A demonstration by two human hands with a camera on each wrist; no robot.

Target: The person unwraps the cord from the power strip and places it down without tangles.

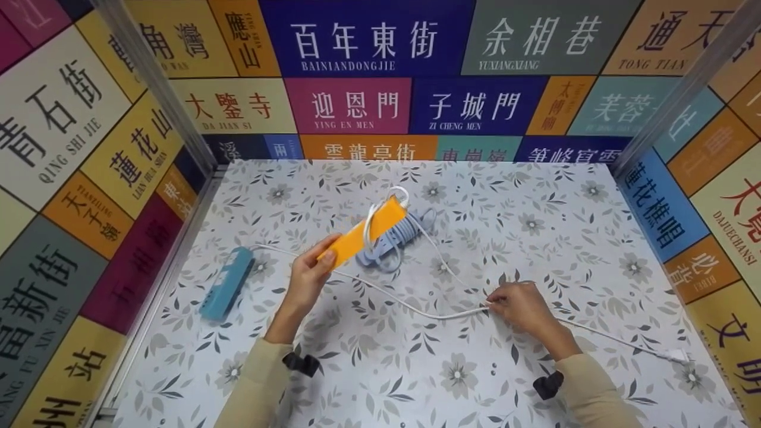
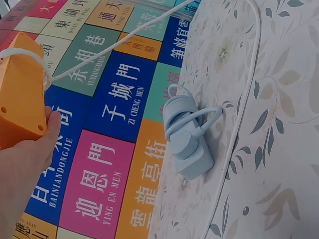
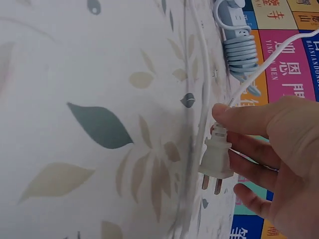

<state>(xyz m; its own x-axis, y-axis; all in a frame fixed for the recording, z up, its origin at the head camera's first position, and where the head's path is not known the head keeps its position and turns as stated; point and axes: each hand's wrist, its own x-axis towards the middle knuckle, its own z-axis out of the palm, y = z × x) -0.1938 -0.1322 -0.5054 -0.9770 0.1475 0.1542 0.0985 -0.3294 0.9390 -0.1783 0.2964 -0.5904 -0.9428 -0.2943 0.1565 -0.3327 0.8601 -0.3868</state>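
Observation:
My left hand (image 1: 310, 264) grips one end of an orange power strip (image 1: 352, 241), held up with its far end pointing away to the right. White cord loops round that strip near its far end. From there the cord (image 1: 441, 255) runs slack to my right hand (image 1: 524, 306), which pinches it just behind a white two-pin plug (image 3: 217, 158); the pins point down in the right wrist view. Behind the orange strip lies a light blue power strip (image 2: 195, 162) on the table, its own cord wound round it in several turns.
A teal power strip (image 1: 226, 285) lies at the table's left. Its white cord (image 1: 389, 292) crosses the patterned tabletop (image 1: 458, 374), passing beneath my right hand, to a plug (image 1: 678, 355) near the right edge. Sign-printed walls (image 1: 362, 47) enclose the back and sides.

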